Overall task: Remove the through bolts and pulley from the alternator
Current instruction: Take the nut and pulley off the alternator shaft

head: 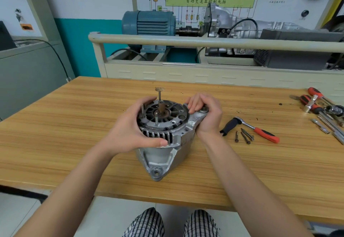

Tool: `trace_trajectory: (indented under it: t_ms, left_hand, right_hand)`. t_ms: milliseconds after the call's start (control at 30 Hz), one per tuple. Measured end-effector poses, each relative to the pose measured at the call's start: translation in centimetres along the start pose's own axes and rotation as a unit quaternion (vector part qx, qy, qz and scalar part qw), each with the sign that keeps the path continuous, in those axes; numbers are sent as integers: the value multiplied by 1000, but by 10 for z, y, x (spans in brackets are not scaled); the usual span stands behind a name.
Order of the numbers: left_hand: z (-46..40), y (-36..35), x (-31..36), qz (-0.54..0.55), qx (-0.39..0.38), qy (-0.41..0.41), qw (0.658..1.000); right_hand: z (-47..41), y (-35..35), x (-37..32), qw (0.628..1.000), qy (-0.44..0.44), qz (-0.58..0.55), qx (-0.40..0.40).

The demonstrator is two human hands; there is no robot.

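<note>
The alternator point(163, 134) is seen standing on end near the middle of the wooden counter point(74, 125), its vented end face turned upward and a mounting lug pointed toward the near edge. The rotor shaft point(160, 106) is exposed at the centre of that face, and no pulley is seen on it. A thin bolt-like rod point(157, 120) is seen standing up from the face just in front of the shaft; a second upright pin with a small disc on top point(158, 92) is seen behind the shaft, and whether it belongs to the alternator cannot be told. The left hand point(130, 127) is wrapped round the left rim of the housing, thumb laid along the finned front edge and fingers curled over the far side, so its grip is grasping the alternator. The right hand point(206, 114) is closed over the right mounting ear, fingers curled on top of it, likewise grasping the alternator. To the right of the right hand, a ratchet handle with a red and black handle point(251, 127) is laid flat on the counter, and three loose bolts point(244, 136) are laid just beside it, apart from the housing. Further right, near the counter's edge, red-handled screwdrivers point(314, 95), sockets and extension bars point(327, 117) are grouped together. A blue electric motor point(149, 23) is mounted on the training stand behind the counter
</note>
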State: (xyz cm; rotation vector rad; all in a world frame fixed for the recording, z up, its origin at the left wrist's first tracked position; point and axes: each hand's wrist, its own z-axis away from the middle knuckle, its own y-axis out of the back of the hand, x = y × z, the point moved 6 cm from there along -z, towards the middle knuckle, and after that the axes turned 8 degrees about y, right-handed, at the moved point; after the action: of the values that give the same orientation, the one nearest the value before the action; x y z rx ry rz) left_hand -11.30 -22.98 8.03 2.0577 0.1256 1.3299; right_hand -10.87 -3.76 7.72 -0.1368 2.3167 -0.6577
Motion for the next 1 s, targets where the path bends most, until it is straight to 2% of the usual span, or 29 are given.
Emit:
trace_trajectory:
  t_ms: [100, 167, 233, 300, 367, 433, 500, 633, 767, 1000]
  left_hand:
    - [0, 1, -4, 48, -26, -3, 999]
    - [6, 2, -3, 54, -6, -3, 998]
    - [19, 2, -6, 43, 69, 18, 997]
    - [42, -4, -8, 16, 192, 58, 980]
    - [70, -20, -1, -34, 308, 39, 950]
    - [89, -45, 9, -109, 354, -6, 929]
    - [98, -70, 9, -163, 338, -26, 926]
    - [93, -83, -7, -260, 295, -13, 919]
    - [89, -68, -16, -278, 300, -35, 912]
    - [73, -33, -16, -201, 330, -58, 921]
  right_hand:
    - [7, 0, -6, 998, 45, 39, 24]
    - [9, -1, -9, 997, 55, 45, 40]
    - [10, -2, -11, 996, 63, 43, 55]
    - [11, -3, -12, 994, 68, 40, 70]
    - [12, -4, -13, 993, 69, 38, 85]
    - [14, -5, -15, 992, 72, 33, 95]
    - [16, -6, -17, 991, 78, 34, 105]
    - [20, -11, -21, 987, 84, 49, 130]
    - [21, -19, -21, 984, 75, 68, 148]
    - [10, -33, -17, 968, 61, 161, 184]
